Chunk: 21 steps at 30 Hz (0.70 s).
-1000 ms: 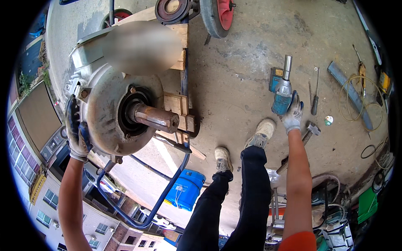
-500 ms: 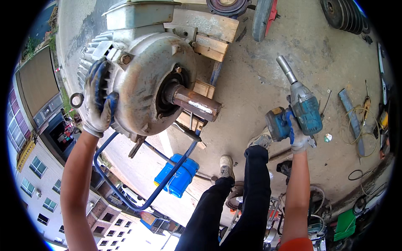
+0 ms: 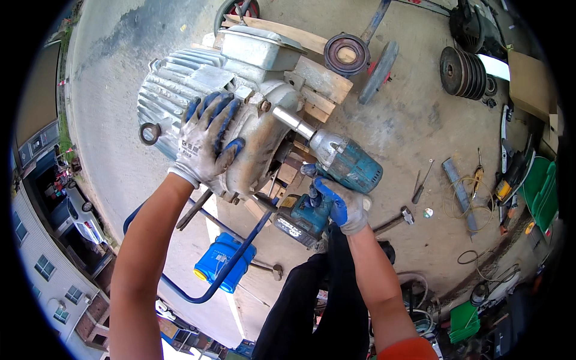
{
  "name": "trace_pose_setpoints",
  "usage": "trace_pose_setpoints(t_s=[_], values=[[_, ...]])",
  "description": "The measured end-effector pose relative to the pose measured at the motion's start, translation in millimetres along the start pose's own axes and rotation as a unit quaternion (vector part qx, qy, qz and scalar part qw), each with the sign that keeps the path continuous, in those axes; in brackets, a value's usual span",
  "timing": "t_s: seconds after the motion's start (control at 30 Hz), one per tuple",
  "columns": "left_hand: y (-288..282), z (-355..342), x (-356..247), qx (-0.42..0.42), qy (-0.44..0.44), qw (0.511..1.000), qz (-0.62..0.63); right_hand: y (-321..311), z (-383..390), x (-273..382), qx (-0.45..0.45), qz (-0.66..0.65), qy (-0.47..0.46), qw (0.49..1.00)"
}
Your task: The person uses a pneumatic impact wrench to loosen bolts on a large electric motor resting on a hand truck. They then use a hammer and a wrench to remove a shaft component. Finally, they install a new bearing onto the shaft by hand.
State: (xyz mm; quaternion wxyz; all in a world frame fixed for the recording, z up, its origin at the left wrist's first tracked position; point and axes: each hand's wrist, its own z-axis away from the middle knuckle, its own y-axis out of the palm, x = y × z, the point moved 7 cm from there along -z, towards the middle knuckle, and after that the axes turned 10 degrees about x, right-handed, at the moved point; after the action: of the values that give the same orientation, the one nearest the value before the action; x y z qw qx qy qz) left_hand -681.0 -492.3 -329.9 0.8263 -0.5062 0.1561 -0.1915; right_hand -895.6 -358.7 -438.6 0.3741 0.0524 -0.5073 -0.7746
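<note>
- As the view is swinging toward its finned side, the large grey motor [image 3: 210,79] is resting on wooden planks [image 3: 327,81], left of the impact wrench [image 3: 348,161].
- Where it was lying on the floor [image 3: 414,126] a second ago, the blue impact wrench is now hanging in the air just beside the motor's near end; judging from this, the carrying is nearly ending and the lining-up is beginning.
- The left forearm [image 3: 141,246] is reaching up and rightward from the lower edge, and the left grip [image 3: 207,141] is lying flat against the motor's casing, its fingers spreading apart and clamping nothing, probably steadying the person.
- The right forearm [image 3: 381,270] is leaning up and leftward, and the right grip [image 3: 341,204] is wrapping the wrench's handle, firmly clamped on it above the battery [image 3: 297,222].
- The silver socket [image 3: 294,122] is pointing up and leftward toward a rusty bolt [image 3: 264,106] on the casing, seemingly stopping just short, though I cannot tell whether they are touching.
</note>
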Motion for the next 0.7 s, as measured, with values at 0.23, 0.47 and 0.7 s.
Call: trace_pose_setpoints(t_s=[0.23, 0.47, 0.7], values=[[-5, -1, -1, 0.0, 0.002, 1.0, 0.022, -3, -7, -5, -0.064, -0.012, 0.099, 0.993], [-3, 4, 3, 0.005, -0.011, 1.0, 0.027, 17, -6, 5, -0.082, -0.008, 0.144, 0.986], [-8, -1, 1, -0.01, 0.003, 0.999, 0.05, -2, -15, -3, -0.038, 0.05, 0.058, 0.996]])
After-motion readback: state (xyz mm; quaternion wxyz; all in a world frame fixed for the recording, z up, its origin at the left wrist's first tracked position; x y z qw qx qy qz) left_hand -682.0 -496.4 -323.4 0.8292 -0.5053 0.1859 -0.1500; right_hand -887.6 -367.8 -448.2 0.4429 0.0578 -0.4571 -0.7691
